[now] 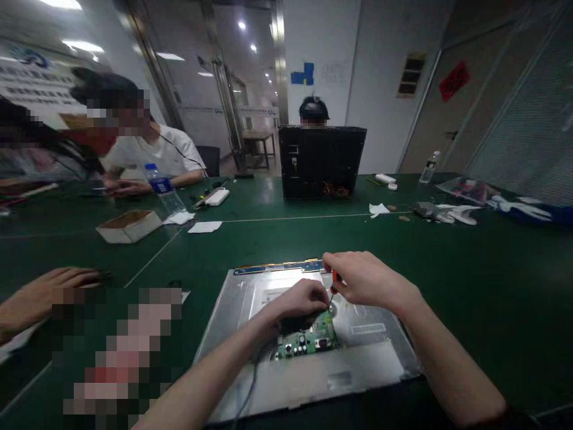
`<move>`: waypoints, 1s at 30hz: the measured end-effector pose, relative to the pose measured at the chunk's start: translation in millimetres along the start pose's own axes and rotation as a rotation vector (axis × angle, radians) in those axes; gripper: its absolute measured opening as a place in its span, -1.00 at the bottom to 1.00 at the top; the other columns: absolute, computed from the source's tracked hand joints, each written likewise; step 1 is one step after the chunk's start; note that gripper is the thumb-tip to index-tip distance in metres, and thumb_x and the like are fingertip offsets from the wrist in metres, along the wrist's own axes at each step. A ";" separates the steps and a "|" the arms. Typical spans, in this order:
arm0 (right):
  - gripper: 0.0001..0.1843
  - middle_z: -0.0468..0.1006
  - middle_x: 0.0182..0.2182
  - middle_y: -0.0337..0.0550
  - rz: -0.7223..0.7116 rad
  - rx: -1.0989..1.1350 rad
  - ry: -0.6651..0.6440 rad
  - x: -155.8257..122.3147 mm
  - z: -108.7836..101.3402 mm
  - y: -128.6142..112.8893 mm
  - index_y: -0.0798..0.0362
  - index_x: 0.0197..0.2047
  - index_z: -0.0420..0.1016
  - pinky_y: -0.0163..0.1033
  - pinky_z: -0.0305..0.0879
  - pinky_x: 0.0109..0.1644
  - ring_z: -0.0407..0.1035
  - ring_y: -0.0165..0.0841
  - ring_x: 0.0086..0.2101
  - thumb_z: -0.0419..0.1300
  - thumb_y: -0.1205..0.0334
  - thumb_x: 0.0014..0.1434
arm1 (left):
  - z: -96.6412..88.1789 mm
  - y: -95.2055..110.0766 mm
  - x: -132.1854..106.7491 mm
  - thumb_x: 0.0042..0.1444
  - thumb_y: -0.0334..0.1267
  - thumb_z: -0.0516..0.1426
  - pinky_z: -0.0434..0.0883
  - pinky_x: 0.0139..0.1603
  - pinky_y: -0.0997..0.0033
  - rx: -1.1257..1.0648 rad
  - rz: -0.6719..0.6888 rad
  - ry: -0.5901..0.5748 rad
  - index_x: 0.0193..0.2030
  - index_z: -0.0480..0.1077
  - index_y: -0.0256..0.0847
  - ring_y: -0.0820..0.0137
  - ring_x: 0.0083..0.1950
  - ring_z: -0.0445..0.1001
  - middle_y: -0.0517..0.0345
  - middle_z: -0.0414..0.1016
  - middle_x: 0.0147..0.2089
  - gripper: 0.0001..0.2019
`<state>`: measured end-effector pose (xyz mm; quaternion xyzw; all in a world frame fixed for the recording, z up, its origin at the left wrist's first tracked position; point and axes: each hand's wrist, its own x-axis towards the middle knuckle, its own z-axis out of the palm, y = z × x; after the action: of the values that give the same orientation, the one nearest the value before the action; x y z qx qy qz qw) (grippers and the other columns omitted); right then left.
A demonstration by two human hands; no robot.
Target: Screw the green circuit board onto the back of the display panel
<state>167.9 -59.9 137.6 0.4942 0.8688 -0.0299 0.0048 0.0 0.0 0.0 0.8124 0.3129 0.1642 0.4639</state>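
Orange-handled screwdriver (334, 279) stands tilted, tip apparently at the green circuit board (308, 341) on a silver panel (373, 318)

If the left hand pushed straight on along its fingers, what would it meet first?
Most likely the screwdriver in the right hand, close by the left hand; depth is unclear, they may already touch.

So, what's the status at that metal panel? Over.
Right hand: holding orange-handled screwdriver, tip near circuit board. Left hand: close beside tip, grip unclear. Circuit board: on metal panel, partly behind left hand.
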 end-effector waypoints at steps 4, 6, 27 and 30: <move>-0.81 0.61 -0.25 -0.07 0.035 -0.018 0.007 -0.3 -1.1 1.8 0.06 -0.11 0.39 -0.23 -0.08 -0.43 0.49 -0.21 -0.28 0.15 0.28 0.17 | -0.3 -0.1 -1.1 -0.04 -0.54 0.18 0.33 -0.27 0.55 0.007 0.000 -0.002 -0.41 0.50 -0.28 0.42 -0.36 0.44 0.24 0.51 -0.42 -0.88; -0.80 0.61 -0.29 -0.06 0.052 -0.027 0.009 -0.1 -0.7 1.8 0.05 -0.10 0.40 -0.24 -0.08 -0.44 0.49 -0.21 -0.31 0.15 0.24 0.19 | -0.6 0.2 -1.4 -0.03 -0.53 0.18 0.33 -0.25 0.53 0.010 0.002 -0.007 -0.40 0.50 -0.28 0.42 -0.36 0.45 0.23 0.52 -0.41 -0.88; -0.79 0.55 -0.17 -0.11 -0.041 -0.016 0.047 -2.8 -1.0 -1.5 0.05 -0.10 0.40 -0.24 0.07 -0.38 0.45 -0.30 -0.29 0.15 0.25 0.17 | 0.1 -6.0 0.9 -0.04 -0.54 0.21 0.36 -0.22 0.49 0.005 0.034 0.005 -0.37 0.52 -0.28 0.37 -0.31 0.48 0.20 0.56 -0.37 -0.88; -0.81 0.58 -0.21 -0.09 -0.023 -0.020 0.040 -1.9 -0.7 -2.1 0.05 -0.11 0.40 -0.25 0.07 -0.38 0.46 -0.29 -0.29 0.15 0.28 0.18 | 0.1 -5.4 0.9 -0.04 -0.54 0.20 0.36 -0.24 0.50 0.003 0.033 -0.001 -0.38 0.52 -0.28 0.37 -0.33 0.48 0.21 0.56 -0.38 -0.88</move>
<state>167.0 -62.6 138.5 0.4846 0.8746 -0.0112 -0.0080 -1.2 2.6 -4.7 0.8183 0.2992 0.1709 0.4601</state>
